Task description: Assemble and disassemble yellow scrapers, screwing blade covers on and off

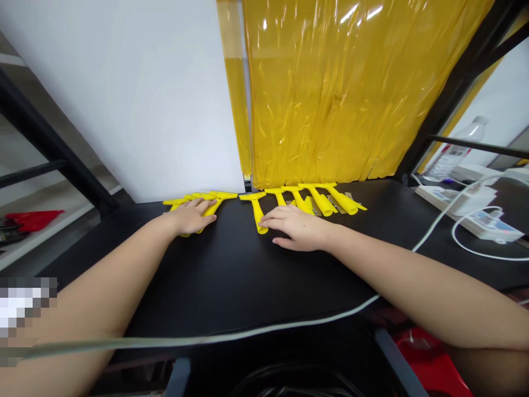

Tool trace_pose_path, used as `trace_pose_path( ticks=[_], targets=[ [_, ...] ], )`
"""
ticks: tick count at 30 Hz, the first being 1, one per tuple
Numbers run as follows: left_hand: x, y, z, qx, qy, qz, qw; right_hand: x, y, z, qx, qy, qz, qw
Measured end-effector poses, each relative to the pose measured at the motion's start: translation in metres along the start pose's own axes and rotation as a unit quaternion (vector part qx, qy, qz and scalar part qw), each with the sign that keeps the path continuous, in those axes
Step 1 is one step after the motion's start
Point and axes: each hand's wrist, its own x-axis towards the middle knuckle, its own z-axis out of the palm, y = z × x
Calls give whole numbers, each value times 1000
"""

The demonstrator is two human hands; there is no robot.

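Several yellow T-shaped plastic scrapers lie near the back of a black tabletop, in two groups. My left hand rests flat over the left group of yellow scrapers, fingers stretched across their handles and partly hiding them. My right hand is low over the table with its fingers apart. Its fingertips are at the lower end of a single yellow scraper, which lies between the groups. Behind that hand is the right group of yellow scrapers, with brownish strips among the handles.
A white panel and a yellow plastic curtain stand behind the table. On the right are a power strip and a plastic bottle. A white cable crosses in front. Black frame posts flank the sides.
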Motion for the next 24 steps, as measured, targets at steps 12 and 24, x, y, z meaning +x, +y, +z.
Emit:
trace_pose_path(
  ticks=[12,24],
  targets=[
    [-29,46,-6,-45,202,134,969,-7,-21,-38,127,44,-108,985],
    [-47,74,-2,-149,34,317,936,-41,16,-69,75,-252,291,920]
  ],
)
